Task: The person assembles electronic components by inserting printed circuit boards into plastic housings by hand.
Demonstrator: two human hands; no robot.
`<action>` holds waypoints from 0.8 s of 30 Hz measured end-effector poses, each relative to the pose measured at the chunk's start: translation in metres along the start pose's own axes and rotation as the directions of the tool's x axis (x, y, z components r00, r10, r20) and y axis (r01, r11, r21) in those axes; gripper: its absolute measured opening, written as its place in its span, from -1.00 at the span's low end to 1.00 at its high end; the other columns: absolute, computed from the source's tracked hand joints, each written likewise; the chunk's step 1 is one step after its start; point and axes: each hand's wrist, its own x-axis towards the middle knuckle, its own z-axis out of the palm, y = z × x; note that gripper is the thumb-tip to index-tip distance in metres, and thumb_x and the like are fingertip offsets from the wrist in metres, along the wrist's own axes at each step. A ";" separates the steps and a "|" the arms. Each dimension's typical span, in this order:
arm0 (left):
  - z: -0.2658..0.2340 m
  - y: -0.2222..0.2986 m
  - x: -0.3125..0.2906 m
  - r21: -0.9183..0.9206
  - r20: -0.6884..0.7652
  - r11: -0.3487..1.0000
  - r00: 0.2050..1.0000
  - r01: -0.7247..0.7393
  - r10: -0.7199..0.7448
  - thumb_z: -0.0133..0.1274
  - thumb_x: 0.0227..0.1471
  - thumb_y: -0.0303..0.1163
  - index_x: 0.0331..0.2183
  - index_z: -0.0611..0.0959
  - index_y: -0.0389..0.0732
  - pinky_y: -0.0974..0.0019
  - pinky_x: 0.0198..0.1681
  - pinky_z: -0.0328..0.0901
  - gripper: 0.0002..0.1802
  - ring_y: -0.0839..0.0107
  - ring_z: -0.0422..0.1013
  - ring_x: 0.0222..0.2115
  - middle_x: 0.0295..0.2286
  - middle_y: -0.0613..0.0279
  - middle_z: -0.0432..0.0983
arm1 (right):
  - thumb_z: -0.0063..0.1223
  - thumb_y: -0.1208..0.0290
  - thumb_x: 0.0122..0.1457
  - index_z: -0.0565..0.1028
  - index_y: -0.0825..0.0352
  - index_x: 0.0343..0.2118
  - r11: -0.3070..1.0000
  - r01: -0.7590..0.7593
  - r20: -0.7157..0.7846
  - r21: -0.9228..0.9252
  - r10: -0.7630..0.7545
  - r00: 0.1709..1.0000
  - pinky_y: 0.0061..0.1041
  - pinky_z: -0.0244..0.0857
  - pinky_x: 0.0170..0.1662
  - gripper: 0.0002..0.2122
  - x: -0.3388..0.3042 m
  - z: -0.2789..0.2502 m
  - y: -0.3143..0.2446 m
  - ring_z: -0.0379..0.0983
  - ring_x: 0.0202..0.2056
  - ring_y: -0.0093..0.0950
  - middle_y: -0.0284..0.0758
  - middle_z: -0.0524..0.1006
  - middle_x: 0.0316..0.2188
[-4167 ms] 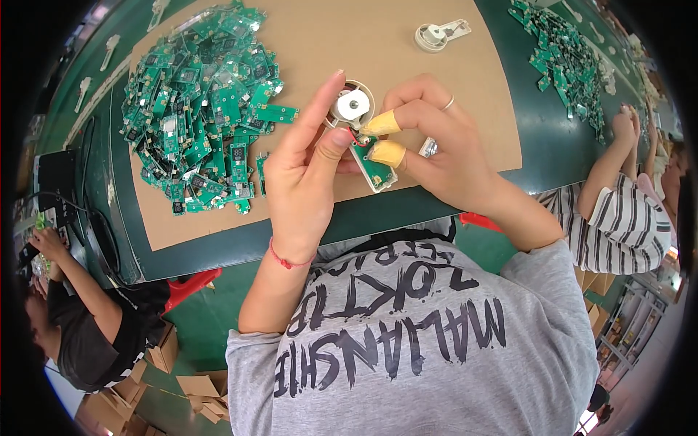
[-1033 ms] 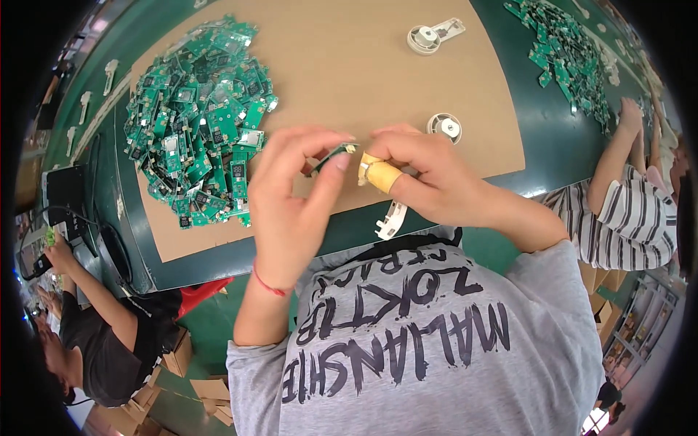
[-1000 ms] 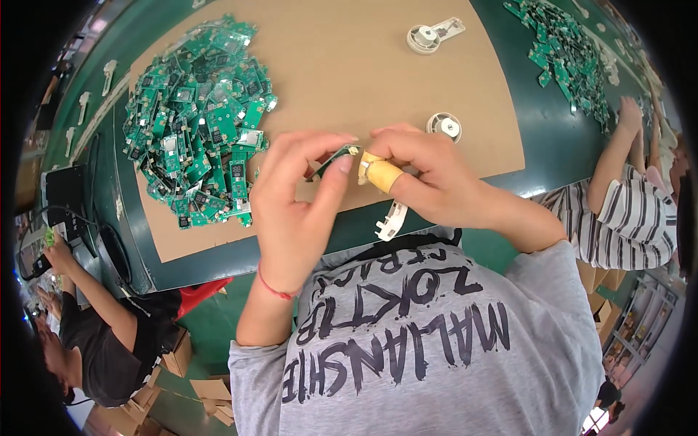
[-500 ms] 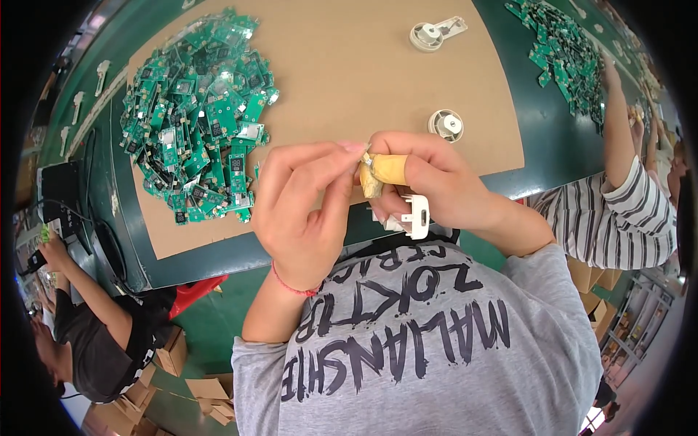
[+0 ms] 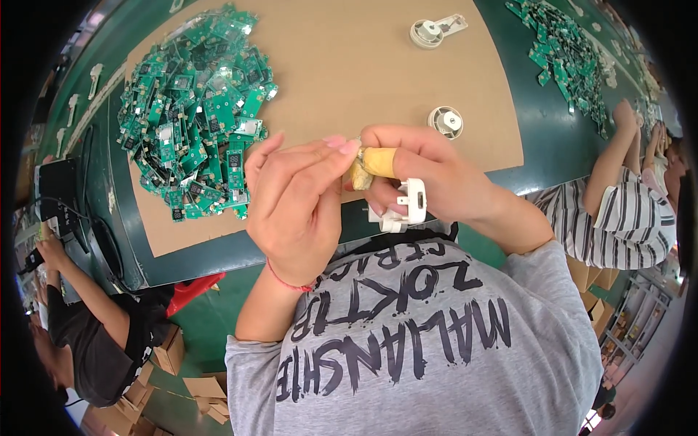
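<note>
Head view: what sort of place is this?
Probably an electronics assembly workshop: a heap of green circuit boards and a round white part lie on a brown sheet, and a person in stripes is at the table.

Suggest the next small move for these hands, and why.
Probably ease the left hand back slightly to expose the pinch: its fingers meet the yellow-wrapped fingers of the right hand, largely hiding whatever lies between, while that hand also holds the white, slotted plastic housing.

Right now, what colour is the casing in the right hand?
The casing is white, clearest in the head view.
</note>
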 end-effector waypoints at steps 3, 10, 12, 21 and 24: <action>0.001 -0.005 -0.004 0.042 0.041 0.999 0.999 0.030 -0.031 0.06 -0.24 -0.68 -0.39 0.64 -0.11 0.17 -0.03 0.14 -0.70 0.48 0.45 -0.42 -0.48 0.35 0.52 | -0.25 0.40 0.20 0.41 0.33 -0.38 1.000 -0.016 -0.010 -0.013 0.015 1.000 -0.76 0.11 -0.57 -0.82 0.008 -0.008 0.007 0.26 -0.60 -0.78 -0.52 0.38 -0.63; 0.003 -0.008 -0.008 0.046 0.021 0.999 1.000 -0.011 0.010 0.06 -0.23 -0.68 -0.40 0.63 -0.10 0.13 -0.01 0.13 -0.71 0.46 0.46 -0.42 -0.48 0.32 0.53 | -0.24 0.40 0.21 0.42 0.34 -0.36 0.995 -0.100 -0.013 -0.003 0.100 0.995 -0.76 0.14 -0.52 -0.83 0.004 -0.004 0.000 0.27 -0.56 -0.78 -0.51 0.41 -0.58; 0.001 -0.006 -0.005 -0.098 -0.039 0.993 0.996 0.073 -0.078 0.08 -0.22 -0.67 -0.40 0.62 -0.10 0.12 0.00 0.13 -0.73 0.42 0.47 -0.41 -0.47 0.29 0.54 | -0.24 0.42 0.21 0.42 0.36 -0.35 0.989 -0.016 0.052 -0.144 0.024 0.998 -0.75 0.18 -0.44 -0.83 0.006 -0.002 -0.003 0.30 -0.49 -0.76 -0.49 0.43 -0.52; -0.001 -0.003 -0.006 -0.065 -0.121 0.998 0.993 -0.018 0.010 0.09 -0.21 -0.68 -0.39 0.60 -0.15 0.12 -0.01 0.14 -0.73 0.37 0.48 -0.38 -0.46 0.27 0.53 | -0.25 0.48 0.18 0.38 0.41 -0.36 0.994 0.082 0.041 -0.075 -0.079 0.996 -0.69 0.23 -0.38 -0.85 0.000 0.011 -0.005 0.34 -0.44 -0.71 -0.42 0.44 -0.48; -0.004 -0.004 -0.006 -0.019 -0.100 0.998 0.994 -0.052 0.050 0.08 -0.20 -0.68 -0.39 0.60 -0.14 0.14 -0.01 0.13 -0.74 0.38 0.49 -0.38 -0.45 0.28 0.53 | -0.25 0.50 0.17 0.37 0.41 -0.38 0.998 0.041 0.035 -0.058 -0.039 0.999 -0.68 0.24 -0.38 -0.87 -0.001 0.011 -0.009 0.36 -0.45 -0.70 -0.40 0.45 -0.49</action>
